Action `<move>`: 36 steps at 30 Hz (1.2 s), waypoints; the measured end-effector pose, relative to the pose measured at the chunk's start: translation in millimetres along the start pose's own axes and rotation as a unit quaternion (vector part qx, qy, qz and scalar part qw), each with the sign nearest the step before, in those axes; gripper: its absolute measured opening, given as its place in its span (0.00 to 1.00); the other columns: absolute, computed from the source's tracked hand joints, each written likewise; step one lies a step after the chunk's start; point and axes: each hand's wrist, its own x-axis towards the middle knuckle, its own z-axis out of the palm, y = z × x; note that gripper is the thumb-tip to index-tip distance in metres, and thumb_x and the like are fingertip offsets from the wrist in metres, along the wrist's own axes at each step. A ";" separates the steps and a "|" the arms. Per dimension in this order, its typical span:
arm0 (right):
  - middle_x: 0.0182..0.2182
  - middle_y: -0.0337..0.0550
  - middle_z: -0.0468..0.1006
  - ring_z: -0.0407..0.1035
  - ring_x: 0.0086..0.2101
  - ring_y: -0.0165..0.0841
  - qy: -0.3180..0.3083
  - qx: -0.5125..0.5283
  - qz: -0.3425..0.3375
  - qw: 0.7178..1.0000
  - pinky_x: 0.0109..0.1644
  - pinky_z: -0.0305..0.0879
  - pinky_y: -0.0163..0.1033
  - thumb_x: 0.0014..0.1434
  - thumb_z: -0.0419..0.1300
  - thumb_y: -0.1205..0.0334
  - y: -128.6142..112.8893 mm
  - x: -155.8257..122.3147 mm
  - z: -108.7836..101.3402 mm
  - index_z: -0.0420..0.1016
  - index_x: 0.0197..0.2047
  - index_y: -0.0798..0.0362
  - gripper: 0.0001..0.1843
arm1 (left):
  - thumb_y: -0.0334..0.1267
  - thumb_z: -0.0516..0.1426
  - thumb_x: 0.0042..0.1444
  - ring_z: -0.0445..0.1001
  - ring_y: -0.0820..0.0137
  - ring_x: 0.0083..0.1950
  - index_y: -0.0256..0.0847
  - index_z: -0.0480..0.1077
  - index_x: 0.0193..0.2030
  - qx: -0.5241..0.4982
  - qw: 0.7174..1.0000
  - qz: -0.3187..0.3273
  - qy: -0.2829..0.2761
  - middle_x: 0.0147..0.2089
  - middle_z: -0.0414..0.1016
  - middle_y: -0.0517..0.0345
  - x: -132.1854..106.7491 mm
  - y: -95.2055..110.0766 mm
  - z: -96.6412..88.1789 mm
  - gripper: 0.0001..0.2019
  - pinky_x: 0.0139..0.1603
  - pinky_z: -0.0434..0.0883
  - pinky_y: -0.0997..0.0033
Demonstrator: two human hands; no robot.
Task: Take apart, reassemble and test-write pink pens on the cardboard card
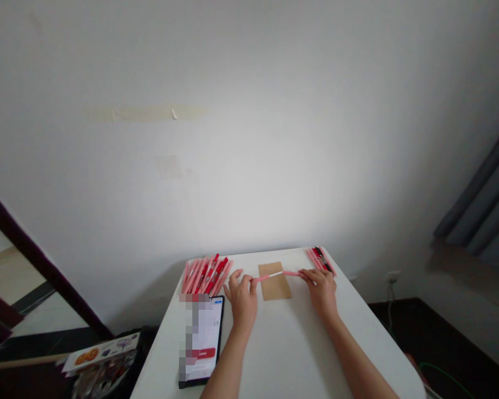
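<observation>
Two hands on one pink pen (276, 275), white table (299, 354).
Near left: smartphone (203, 341) flat, screen up. Mid-table: left hand (241, 299) and right hand (322, 288) each pinch one end of the pen, fingers closed on it, holding it level over a brown paper rectangle (274, 289). Far left: heap of red-and-pink pens (205, 274). Far right corner: smaller pen bundle (320, 259).

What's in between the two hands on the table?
In the head view, a pink pen stretches between the left hand and right hand, each holding one end, over a brown card.
</observation>
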 end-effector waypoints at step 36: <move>0.37 0.45 0.82 0.63 0.44 0.43 -0.019 -0.007 0.055 0.998 0.50 0.52 0.46 0.62 0.44 0.37 -10.1 0.9 -5.8 0.82 0.38 0.47 0.31 | 0.38 0.50 0.60 0.61 0.53 0.58 0.35 0.71 0.32 0.147 0.985 -0.037 0.088 0.52 0.65 0.41 -0.4 0.5 -4.0 0.12 0.57 0.59 0.46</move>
